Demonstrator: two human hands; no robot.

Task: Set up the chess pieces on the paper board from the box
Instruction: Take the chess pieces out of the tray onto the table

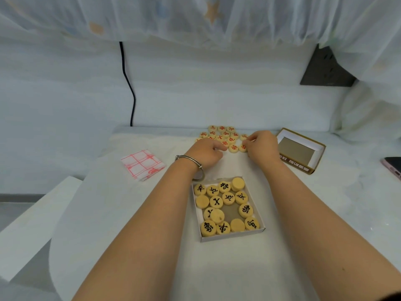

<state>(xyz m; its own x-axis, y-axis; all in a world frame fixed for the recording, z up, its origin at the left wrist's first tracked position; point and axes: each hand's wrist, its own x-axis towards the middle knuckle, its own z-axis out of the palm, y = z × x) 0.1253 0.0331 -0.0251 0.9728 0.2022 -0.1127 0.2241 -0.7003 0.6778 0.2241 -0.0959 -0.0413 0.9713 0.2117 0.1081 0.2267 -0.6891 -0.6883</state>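
Far left, black cable (128, 83) down the wall to the far edge of the table (108, 213). Near it on the left, paper board (143, 165), folded, red grid lines up, not yet spread.

Right of the board, left hand (206, 153), bangle (191, 161) at the wrist, fingers curled, tips at the near left edge of the red pieces (224, 135). Cannot tell whether clamped on a piece or only touching.

Red pieces in a loose cluster at the far middle of the table, flat, most with characters up.

Near side of the cluster, between the forearms, open box (232, 235) with the black pieces (246, 210) inside, some showing black characters, some blank, one lying partly over another at the left.

Right hand (262, 146) at the cluster's right edge, fingers curled, tips on or over a red piece there; grip unclear.

Further right, lid (295, 164), upside down, just beside the right hand. Phone (392, 168) at the right edge, cut off.
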